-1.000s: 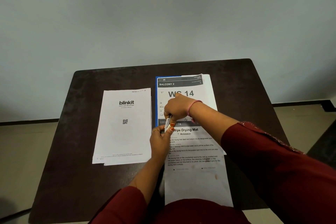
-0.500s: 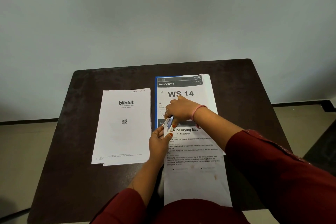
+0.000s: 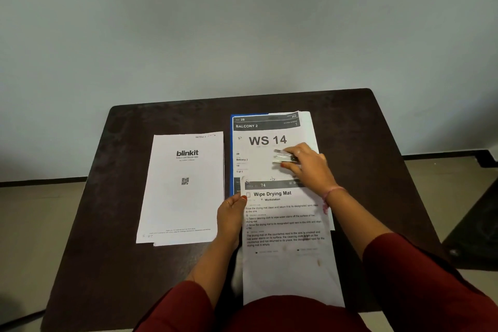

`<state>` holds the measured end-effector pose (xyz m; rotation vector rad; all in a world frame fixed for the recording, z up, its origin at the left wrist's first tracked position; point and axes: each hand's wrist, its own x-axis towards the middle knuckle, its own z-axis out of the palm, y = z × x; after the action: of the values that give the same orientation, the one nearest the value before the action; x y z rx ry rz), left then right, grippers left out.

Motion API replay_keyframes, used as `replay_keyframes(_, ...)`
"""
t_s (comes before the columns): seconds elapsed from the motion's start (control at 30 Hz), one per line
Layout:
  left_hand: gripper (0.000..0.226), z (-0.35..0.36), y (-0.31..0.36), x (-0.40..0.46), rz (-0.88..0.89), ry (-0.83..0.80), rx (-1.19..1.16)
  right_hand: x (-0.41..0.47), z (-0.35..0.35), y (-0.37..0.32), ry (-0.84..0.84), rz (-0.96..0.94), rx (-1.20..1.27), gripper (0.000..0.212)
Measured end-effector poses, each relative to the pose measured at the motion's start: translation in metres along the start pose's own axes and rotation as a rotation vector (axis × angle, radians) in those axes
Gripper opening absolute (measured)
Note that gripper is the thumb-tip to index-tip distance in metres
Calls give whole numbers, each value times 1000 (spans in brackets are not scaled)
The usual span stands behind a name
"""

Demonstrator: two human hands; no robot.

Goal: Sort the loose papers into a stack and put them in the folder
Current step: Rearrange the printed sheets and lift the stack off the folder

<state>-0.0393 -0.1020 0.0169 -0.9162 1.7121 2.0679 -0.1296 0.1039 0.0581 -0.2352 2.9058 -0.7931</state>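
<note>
Two of our paper piles (image 3: 280,224) mid-frame, right hand (image 3: 307,167) now farther up-right, pinching a blurry clip (image 3: 284,156), left hand (image 3: 231,215) flat, fingers together.

Dim, even indoor lighting, flattening the pale wall (image 3: 242,21) into a grey-green wash with darker corners. Casting only soft, faint shadows around the white sheets (image 3: 183,197) on the dark worktop (image 3: 121,264). Showing a dull sheen along the worktop's far edge, no hard glare. Bending straight edges outward toward the frame borders, wide-angle style. Smearing slightly at the right hand (image 3: 310,167); blurring the small print and the near sleeves (image 3: 431,291).
</note>
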Motion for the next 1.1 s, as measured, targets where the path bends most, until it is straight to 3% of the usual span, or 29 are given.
replay_keyframes(0.33,13,-5,-6,-6,-17,-20,63,-73,8,69,379,594,255,43)
replay_keyframes(0.47,14,-7,-7,-14,-4,-50,79,-91,9,84,396,726,211,45)
replay_keyframes(0.77,14,-9,-14,-26,-2,-30,144,-113,19,88,312,885,5,48)
replay_keyframes(0.97,14,-10,-18,-30,22,12,207,-116,15,84,279,877,-4,53)
replay_keyframes(1.1,13,-9,-16,-35,58,34,212,-120,13,66,344,803,5,49)
